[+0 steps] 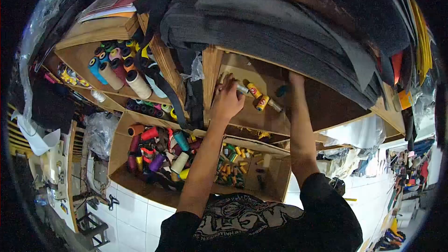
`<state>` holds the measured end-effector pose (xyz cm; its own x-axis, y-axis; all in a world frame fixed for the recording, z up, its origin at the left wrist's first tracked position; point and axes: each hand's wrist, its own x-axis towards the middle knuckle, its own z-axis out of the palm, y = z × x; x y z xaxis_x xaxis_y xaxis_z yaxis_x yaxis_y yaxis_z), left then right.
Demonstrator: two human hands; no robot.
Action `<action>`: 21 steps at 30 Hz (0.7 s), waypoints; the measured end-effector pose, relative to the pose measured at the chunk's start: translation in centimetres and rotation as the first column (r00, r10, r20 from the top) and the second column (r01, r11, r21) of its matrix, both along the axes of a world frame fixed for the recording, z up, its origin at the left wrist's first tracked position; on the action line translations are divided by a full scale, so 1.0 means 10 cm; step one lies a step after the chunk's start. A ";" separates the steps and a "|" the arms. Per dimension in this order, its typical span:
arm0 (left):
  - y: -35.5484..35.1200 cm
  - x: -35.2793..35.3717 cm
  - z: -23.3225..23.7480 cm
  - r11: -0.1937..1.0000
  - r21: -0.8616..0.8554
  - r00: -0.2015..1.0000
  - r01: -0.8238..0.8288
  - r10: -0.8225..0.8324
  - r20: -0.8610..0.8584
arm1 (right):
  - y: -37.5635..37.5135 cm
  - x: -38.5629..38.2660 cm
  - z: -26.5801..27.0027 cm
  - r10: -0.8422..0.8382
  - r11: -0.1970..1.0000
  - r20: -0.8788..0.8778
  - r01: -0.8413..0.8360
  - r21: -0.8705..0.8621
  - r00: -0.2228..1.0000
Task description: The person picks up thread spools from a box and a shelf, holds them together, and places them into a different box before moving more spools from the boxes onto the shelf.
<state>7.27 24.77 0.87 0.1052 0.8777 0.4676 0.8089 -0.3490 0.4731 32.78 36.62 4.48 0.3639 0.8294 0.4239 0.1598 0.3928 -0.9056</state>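
My left hand reaches into a wooden shelf compartment. Its fingers are curled, with a small grey spool at the thumb side. Just right of that spool lie two yellow thread spools with red-and-white labels, and a small pale spool is beside them. My right hand is in the same compartment, farther right and under its upper edge. Shadow hides its fingers. A dark teal thing, too dim to name, sits left of that hand.
Below the shelf stands a cardboard box with large thread cones and many small spools. Another shelf section at left holds thread cones. Stacked dark grey fabric hangs over the compartment. A black strap dangles by the left post.
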 end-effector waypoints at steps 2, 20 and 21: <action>0.00 -0.01 0.09 0.966 -0.246 0.985 0.076 -0.035 0.167 | 0.11 0.04 -0.12 -0.044 0.999 0.086 0.044 0.005 0.995; 0.03 -0.01 -0.02 0.996 -0.028 0.981 0.081 -0.075 0.178 | 0.11 0.17 -0.49 -0.162 0.958 0.368 0.235 -0.163 0.916; 0.01 -0.01 0.02 0.997 -0.022 0.982 0.077 -0.072 0.175 | 0.14 0.16 -0.50 -0.170 0.963 0.372 0.234 -0.134 0.912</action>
<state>7.20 24.91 1.12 0.0899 0.8836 0.4595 0.6854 -0.3896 0.6151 34.37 38.03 -0.55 0.3840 0.8257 0.4133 0.5419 0.1608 -0.8249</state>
